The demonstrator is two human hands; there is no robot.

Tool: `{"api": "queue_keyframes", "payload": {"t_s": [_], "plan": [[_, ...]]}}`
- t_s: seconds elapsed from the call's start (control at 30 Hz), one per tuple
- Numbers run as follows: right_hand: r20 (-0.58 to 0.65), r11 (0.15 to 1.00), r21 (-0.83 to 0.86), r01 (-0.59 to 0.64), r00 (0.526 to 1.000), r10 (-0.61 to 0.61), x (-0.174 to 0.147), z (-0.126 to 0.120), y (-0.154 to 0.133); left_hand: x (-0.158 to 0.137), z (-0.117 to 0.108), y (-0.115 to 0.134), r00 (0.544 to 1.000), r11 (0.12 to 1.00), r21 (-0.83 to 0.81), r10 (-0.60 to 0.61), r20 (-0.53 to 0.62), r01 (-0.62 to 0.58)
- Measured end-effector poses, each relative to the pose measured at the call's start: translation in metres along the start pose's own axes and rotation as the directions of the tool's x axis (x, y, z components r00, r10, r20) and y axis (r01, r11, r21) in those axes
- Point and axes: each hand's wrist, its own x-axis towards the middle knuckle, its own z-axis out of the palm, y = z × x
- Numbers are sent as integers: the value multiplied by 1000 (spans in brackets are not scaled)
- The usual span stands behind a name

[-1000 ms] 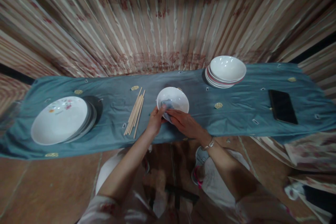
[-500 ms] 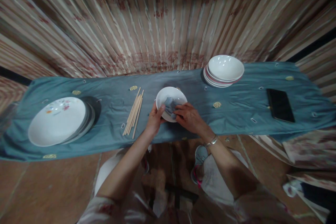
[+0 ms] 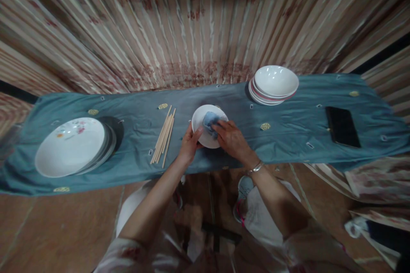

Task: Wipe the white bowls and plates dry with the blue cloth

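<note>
A small white bowl [image 3: 199,114] is held over the near middle of the cloth-covered table. My left hand [image 3: 189,144] grips its left rim, thumb on the inner wall and fingers underneath. Inside the bowl lies a crumpled blue-grey cloth [image 3: 210,120]. My right hand [image 3: 232,137] reaches in over the right rim, its closed fingers pressing the cloth against the inner surface. A bracelet sits on the right wrist. Part of the cloth is hidden under the right fingers.
Several wooden chopsticks [image 3: 165,136] lie left of the bowl. Stacked large plates [image 3: 70,149], the top one flowered, stand at far left. Stacked white bowls [image 3: 276,81] are at the back right, with a black phone-like slab [image 3: 342,126] beyond. A pleated curtain [image 3: 205,30] hangs behind the table [image 3: 288,136].
My right hand has shifted slightly up and right, moving the cloth toward the far side of the bowl. My left hand keeps its grip on the rim.
</note>
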Motion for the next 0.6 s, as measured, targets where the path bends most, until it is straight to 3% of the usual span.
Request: {"api": "queue_keyframes", "payload": {"t_s": [0.3, 0.6], "plan": [[98, 932, 357, 66, 989, -107, 0, -4, -3, 1, -2, 0, 1000, 1000, 3, -16, -15, 16], [1, 789, 604, 111, 990, -140, 0, 5, -15, 2, -2, 2, 999, 999, -33, -32, -29, 31]]}}
